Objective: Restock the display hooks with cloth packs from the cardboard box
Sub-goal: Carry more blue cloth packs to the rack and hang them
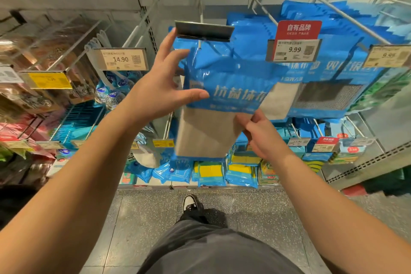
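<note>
Hands raised at a shop display: the left hand (164, 82), fingers spread and thumb laid across the front, steadies a blue plastic cloth pack with a beige cloth showing (219, 104), while the right hand (261, 133) pinches its lower right edge. The pack hangs just beneath a flipped-up grey price-tag holder (203, 31) at a metal display hook (200, 18). More blue packs (322, 69) hang to the right, behind a 9.99 price label (294, 50).

Flipped-up price tag (204, 31) and neighbouring hung packs (251, 35) crowd the hook's tip.
</note>
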